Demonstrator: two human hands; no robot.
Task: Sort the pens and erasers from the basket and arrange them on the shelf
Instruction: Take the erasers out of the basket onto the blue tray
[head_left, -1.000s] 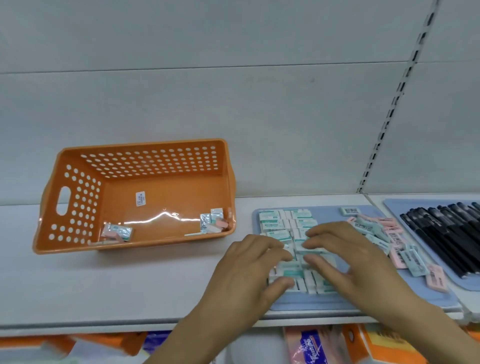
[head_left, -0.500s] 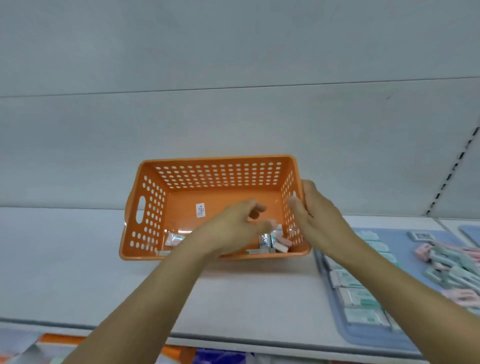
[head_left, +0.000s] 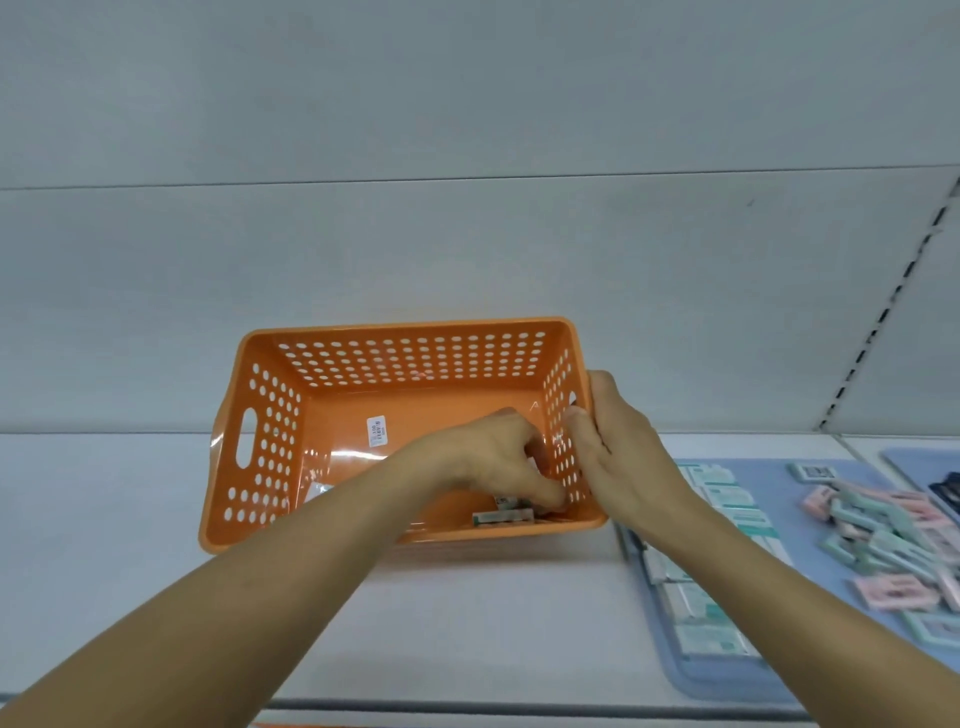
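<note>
**Q:** Where are the erasers you are sorting?

**A:** A few wrapped erasers (head_left: 503, 515) lie in the near right corner of the orange basket (head_left: 270, 447), on its floor. One more wrapped piece (head_left: 318, 491) sits near the left wall, partly hidden behind my forearm.

**Q:** What are your hands doing?

**A:** My left hand (head_left: 498, 460) reaches down into that near right corner. Its fingers are curled and the tips are bunched down at the erasers; I cannot tell whether they have actually closed on one. My right hand (head_left: 618, 457) grips the basket's right wall from outside, palm against the perforated side and thumb hooked over the rim to the inside.

**Q:** Describe the basket itself.

**A:** It is rectangular, with rows of round holes in every wall and a slot handle on the left end. A small white label (head_left: 377, 431) is stuck to its floor. It stands on a white shelf (head_left: 104, 519) against a pale grey back panel.

**Q:** And further out?

**A:** To the right of the basket lies a blue mat (head_left: 779, 525). On it, white-and-teal erasers (head_left: 727, 499) sit in a neat column, partly covered by my right forearm. Beyond them is a loose heap of pink and teal erasers (head_left: 883, 540). At the far right edge a second blue mat (head_left: 914, 465) begins, with dark pens (head_left: 946, 488) barely showing.
</note>
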